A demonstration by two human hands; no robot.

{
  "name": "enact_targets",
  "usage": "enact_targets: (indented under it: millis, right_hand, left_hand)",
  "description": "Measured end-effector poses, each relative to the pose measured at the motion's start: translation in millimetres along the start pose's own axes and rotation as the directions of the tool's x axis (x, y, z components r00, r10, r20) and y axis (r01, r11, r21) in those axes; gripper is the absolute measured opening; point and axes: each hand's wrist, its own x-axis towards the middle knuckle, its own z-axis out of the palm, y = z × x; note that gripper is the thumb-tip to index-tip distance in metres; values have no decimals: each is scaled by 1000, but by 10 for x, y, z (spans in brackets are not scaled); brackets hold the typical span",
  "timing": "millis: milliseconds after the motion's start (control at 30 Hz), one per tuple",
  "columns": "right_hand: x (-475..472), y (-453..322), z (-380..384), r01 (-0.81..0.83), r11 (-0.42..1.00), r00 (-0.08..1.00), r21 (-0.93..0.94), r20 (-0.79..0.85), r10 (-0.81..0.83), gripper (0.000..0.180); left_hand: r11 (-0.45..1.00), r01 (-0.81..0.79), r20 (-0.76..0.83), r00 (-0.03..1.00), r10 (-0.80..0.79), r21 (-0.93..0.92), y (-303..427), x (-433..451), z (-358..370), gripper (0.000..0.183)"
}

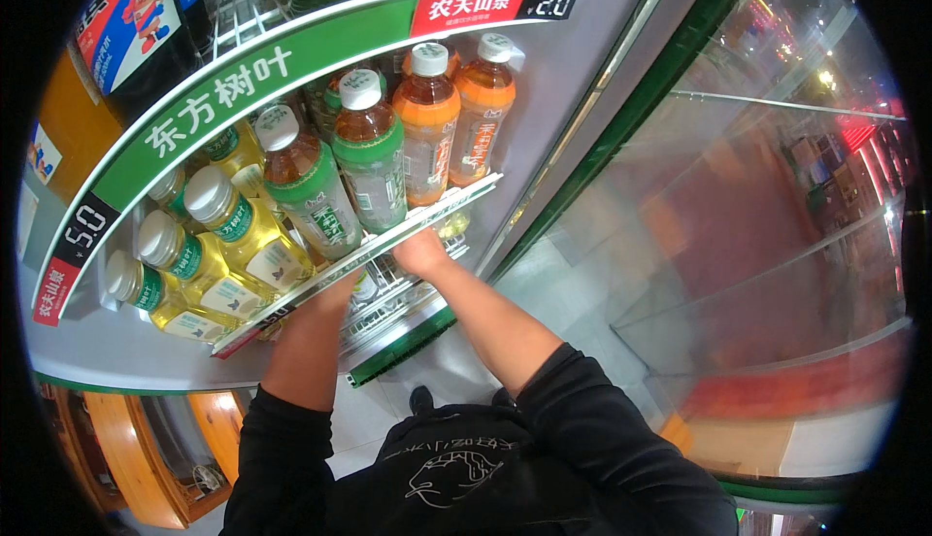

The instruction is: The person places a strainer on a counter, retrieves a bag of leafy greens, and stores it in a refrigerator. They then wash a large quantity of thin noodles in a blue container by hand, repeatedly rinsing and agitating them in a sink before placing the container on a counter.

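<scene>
Both my arms reach into a lower level of a display fridge, beneath a shelf of bottled drinks. The back of my right hand shows just under the shelf's front rail; its fingers are hidden. My left hand is out of view behind that rail, with only the forearm visible. Below lies a white wire rack, and a round pale lid or container shows near the left wrist. A yellow-green item sits beyond my right hand.
Above my hands stand yellow drink bottles, green-labelled tea bottles and orange-labelled bottles. A green shelf strip curves overhead. The glass door stands open on the right. Wooden furniture is at lower left.
</scene>
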Motion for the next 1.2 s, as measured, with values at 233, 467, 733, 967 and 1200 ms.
enact_targets:
  millis: [233, 467, 733, 967, 1200]
  right_hand:
    - [-954, 248, -360, -355, 680, 935, 641, 240, 262, 52]
    - [-797, 456, -266, -251, -122, 886, 960, 279, 370, 60]
    - [101, 94, 17, -31, -109, 942, 994, 66, 329, 31]
    - [627, 46, 29, 7, -420, 943, 908, 133, 305, 32]
    - [816, 182, 64, 6, -377, 966, 926, 92, 243, 33]
  left_hand:
    - [998, -47, -27, 998, 48, 37, 45, 61, 58, 48]
    - [997, -48, -52, 997, 52, 61, -60, 152, 89, 50]
    - [991, -86, -85, 992, 95, 106, -67, 151, 116, 53]
    - [976, -133, -156, 975, 160, 170, -117, 0, 86, 55]
    - [946, -142, -148, 970, 191, 291, -148, -34, -27, 63]
